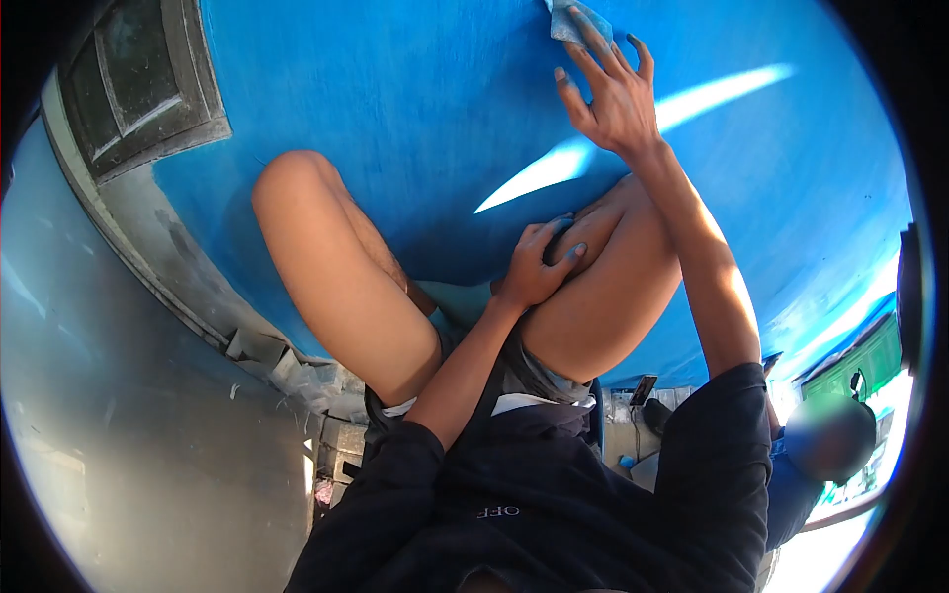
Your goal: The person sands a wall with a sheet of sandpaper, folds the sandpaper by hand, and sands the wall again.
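Note:
My right hand [615, 104] reaches up to the blue surface [395, 89] at the top. Its fingertips press a small, pale grey-blue sheet [568, 25] against that surface, with the other fingers spread. Dark and bluish stains mark the fingertips. Lower down, my left hand [537, 265] rests against the inner side of my bent right leg [618, 287], thumb and fingers apart. A dark patch lies between its thumb and fingers, too unclear to name. My other bent knee [301, 188] is on the left, near the blue surface.
A weathered grey framed panel [148, 74] stands at the upper left. Crumpled plastic and debris [306, 381] lie along the lower left edge. A phone-like dark object [644, 387] is near my right hip. Another person in blue [791, 494] is at the lower right.

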Demonstrator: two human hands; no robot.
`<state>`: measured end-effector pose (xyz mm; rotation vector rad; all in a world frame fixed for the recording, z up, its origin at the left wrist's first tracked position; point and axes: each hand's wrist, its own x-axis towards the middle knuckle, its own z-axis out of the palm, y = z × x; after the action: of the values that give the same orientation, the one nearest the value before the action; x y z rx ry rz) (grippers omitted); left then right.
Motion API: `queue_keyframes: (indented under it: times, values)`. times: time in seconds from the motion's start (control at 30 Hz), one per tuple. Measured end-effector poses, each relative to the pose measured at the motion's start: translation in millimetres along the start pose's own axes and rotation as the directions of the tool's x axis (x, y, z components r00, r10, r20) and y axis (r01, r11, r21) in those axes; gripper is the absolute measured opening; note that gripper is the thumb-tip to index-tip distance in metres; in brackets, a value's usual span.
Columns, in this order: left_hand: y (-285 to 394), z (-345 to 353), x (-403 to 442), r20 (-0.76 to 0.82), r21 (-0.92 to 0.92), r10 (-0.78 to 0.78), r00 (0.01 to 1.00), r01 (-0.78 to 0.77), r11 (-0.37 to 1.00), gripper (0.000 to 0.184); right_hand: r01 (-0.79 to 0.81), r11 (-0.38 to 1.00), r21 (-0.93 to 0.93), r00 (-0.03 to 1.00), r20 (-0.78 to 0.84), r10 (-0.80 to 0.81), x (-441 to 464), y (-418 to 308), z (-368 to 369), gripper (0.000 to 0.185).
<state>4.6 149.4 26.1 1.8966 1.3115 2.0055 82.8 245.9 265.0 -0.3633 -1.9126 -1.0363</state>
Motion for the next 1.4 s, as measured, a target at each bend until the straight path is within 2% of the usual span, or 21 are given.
queue_keyframes:
  times: [0.1,0.17,0.23,0.3,0.37,0.43,0.57,0.67,0.77,0.8,0.93,1.03,1.1,1.17,1.23,1.4]
  values:
    - [-1.2,-0.1,-0.3,-0.001,-0.001,0.001,1.000,-0.001,1.000,0.056,0.063,0.998,0.029,0.998,0.004,-0.063,-4.2,-5.0,-0.4,0.042]
    - [-0.8,0.3,-1.0,0.000,-0.003,0.004,1.000,-0.004,1.000,0.056,0.178,0.984,0.004,0.981,0.072,-0.178,-5.0,-9.8,-2.0,0.043]
    - [0.1,-0.2,-0.3,-0.003,-0.014,-0.004,1.000,0.004,1.000,0.056,0.148,0.989,0.011,0.987,0.055,-0.148,-2.6,-4.3,1.2,0.044]
    - [0.8,-0.4,-0.4,-0.004,-0.008,-0.010,1.000,0.010,1.000,0.056,0.029,0.999,0.025,0.999,-0.022,-0.029,-0.9,0.8,3.1,0.044]
    - [0.2,-1.9,-0.8,0.000,0.001,-0.019,1.000,0.019,1.000,0.056,0.056,0.998,0.009,0.998,-0.028,-0.056,-3.6,-0.9,4.1,0.045]
    - [-1.1,-0.8,-0.6,0.001,0.028,0.025,1.000,-0.025,0.999,0.054,0.157,0.988,-0.006,0.986,0.062,-0.157,-6.8,-0.9,3.1,0.047]
    - [-2.9,-0.5,-0.3,0.006,0.013,-0.001,1.000,0.001,1.000,0.054,0.074,0.997,-0.004,0.997,-0.021,-0.074,-2.1,3.4,6.8,0.047]
    - [-3.9,-0.6,-1.5,-0.005,0.028,0.033,0.999,-0.033,0.999,0.054,0.188,0.982,0.015,0.980,0.058,-0.189,-5.4,-6.9,0.3,0.048]
    - [-0.6,-0.2,-0.8,-0.003,0.010,0.009,1.000,-0.009,1.000,0.056,0.155,0.988,0.005,0.985,0.078,-0.155,-2.5,-5.3,-1.1,0.048]
    - [-0.2,-0.6,-0.9,0.003,0.000,-0.003,1.000,0.003,1.000,0.056,0.098,0.995,-0.010,0.995,0.005,-0.097,0.3,-4.7,-0.1,0.049]
    - [-2.5,-0.8,-1.2,0.004,0.021,0.010,1.000,-0.010,1.000,0.054,0.096,0.995,0.029,0.995,-0.022,-0.096,-0.4,-4.3,-4.1,0.050]
    - [-2.6,0.3,-1.7,-0.006,0.010,0.010,1.000,-0.010,1.000,0.054,0.156,0.988,0.016,0.988,0.014,-0.156,-1.7,-1.9,-4.5,0.051]
    - [-2.0,0.6,-1.3,-0.003,-0.006,-0.002,1.000,0.002,1.000,0.055,-0.005,1.000,0.008,0.999,-0.047,0.006,1.8,3.5,-1.9,0.050]
    - [-2.4,-0.6,-1.3,-0.002,-0.016,-0.019,1.000,0.019,1.000,0.056,-0.005,1.000,0.014,0.999,-0.054,0.006,0.8,3.1,-0.9,0.050]
    - [-4.2,0.2,-0.9,-0.008,0.018,0.039,0.999,-0.039,0.999,0.056,0.152,0.988,0.038,0.988,0.005,-0.153,-1.5,-1.5,-7.3,0.049]
    - [-0.6,0.4,-1.0,-0.003,-0.014,0.001,1.000,-0.001,1.000,0.056,0.084,0.996,0.007,0.996,0.026,-0.084,0.4,-1.0,-3.9,0.049]
